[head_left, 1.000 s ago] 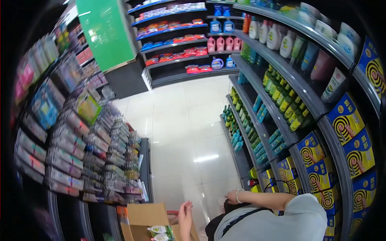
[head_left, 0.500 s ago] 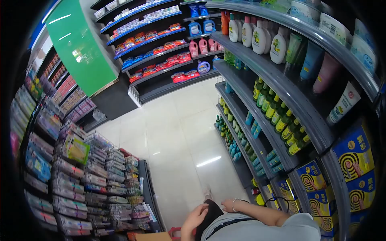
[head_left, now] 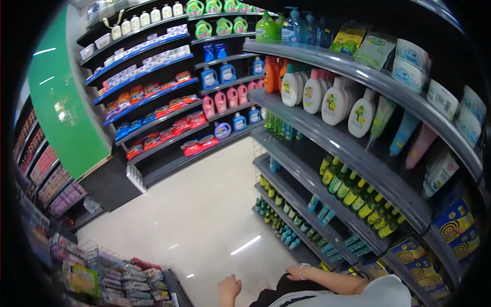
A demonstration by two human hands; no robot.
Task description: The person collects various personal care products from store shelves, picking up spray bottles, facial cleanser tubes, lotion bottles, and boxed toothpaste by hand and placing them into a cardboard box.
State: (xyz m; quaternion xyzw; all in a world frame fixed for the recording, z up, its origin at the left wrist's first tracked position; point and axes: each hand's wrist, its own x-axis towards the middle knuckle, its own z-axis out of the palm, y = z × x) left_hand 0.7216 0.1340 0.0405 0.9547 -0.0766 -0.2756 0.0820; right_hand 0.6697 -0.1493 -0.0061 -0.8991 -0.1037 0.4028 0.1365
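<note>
My left hand point(head_left: 229, 287) is raised at the bottom centre over the pale floor, its fingers curled in and nothing seen in them. To its right, my right hand point(head_left: 295, 271) hangs close to my dark trousers point(head_left: 279, 292), fingers loosely extended and holding nothing visible. A pale bracelet point(head_left: 303, 267) circles the right wrist. Nearest to that hand is the shelf unit on the right, with rows of yellow-green bottles point(head_left: 362, 204). White lotion bottles point(head_left: 335, 102) and tubes point(head_left: 381, 120) stand on a shelf above them. Neither hand touches the goods.
Tiled floor point(head_left: 204, 220) runs between the right shelves and a rack of small packaged goods point(head_left: 117, 279) at lower left. Ahead, shelves hold detergent jugs point(head_left: 220, 102) and red packs point(head_left: 158, 140). A green panel point(head_left: 66, 107) stands at left. Blue-yellow coil boxes point(head_left: 409, 256) sit low right.
The view has swung left and up, showing more upper shelving; the left rack has dropped lower. My left hand has come away from my body. The cardboard piece and red strap are out of view.
</note>
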